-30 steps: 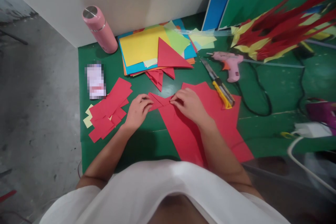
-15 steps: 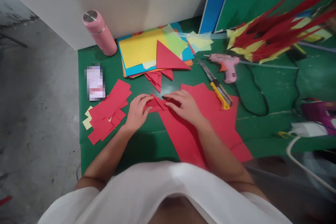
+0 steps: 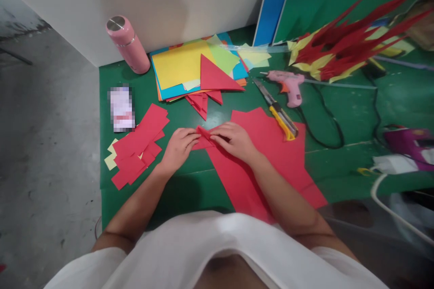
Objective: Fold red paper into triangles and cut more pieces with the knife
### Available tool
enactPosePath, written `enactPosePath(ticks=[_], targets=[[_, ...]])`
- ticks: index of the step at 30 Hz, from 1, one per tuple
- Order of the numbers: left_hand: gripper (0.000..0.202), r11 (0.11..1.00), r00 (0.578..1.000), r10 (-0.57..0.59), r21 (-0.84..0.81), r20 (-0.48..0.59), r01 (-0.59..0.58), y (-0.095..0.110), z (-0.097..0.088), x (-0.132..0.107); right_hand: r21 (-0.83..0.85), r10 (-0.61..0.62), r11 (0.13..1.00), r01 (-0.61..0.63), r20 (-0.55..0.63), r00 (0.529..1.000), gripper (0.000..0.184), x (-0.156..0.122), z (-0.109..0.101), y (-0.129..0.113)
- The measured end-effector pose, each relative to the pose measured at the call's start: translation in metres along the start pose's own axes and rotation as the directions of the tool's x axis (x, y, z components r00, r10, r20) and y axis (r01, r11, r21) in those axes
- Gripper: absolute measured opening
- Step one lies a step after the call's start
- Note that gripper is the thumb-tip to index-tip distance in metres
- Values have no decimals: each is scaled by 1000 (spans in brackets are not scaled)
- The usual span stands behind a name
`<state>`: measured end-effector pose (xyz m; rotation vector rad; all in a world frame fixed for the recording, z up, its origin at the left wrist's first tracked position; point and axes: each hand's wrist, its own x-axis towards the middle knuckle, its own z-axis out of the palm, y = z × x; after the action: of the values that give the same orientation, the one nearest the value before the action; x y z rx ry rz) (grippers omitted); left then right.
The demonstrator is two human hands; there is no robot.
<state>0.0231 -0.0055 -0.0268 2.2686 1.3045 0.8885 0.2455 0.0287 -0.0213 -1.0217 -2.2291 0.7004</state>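
Note:
A small folded piece of red paper (image 3: 203, 141) is held between both hands, just above the table. My left hand (image 3: 180, 145) pinches its left side, and my right hand (image 3: 233, 140) grips its right side with thumb and fingers together. A flap stands up at the middle of the fold; the fingertips partly hide it. Under my right hand and forearm lie large red paper sheets (image 3: 281, 167). Left of my left hand is a pile of red paper strips (image 3: 139, 137) with some pale yellow ones beneath.
Coloured sheets (image 3: 176, 65) lie at the back under a red triangle (image 3: 217, 76). Several folded red pieces (image 3: 200, 104) are in front. A yellow box cutter (image 3: 280, 115), pink glue gun (image 3: 288, 83), pink flask (image 3: 129, 45), phone (image 3: 122, 108) and red-yellow paper flames (image 3: 342, 45) stand or lie around.
The fingers of both hands have come closer together on the red paper. The flap that lay flatter now rises between the fingertips. The view has shifted slightly.

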Motion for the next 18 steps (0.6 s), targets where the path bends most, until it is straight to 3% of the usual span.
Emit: enactPosePath(ticks=[4,18], targets=[[27,999,999,32,11,16,-32,0,0,-1,-15,-23,1000,23,-5,1000,18,-3,-2,-1],[20,994,992,-105,26,-66,107,12,6,-9,-54,23,998,-23,8,1000,20,-8,-1,-2]])
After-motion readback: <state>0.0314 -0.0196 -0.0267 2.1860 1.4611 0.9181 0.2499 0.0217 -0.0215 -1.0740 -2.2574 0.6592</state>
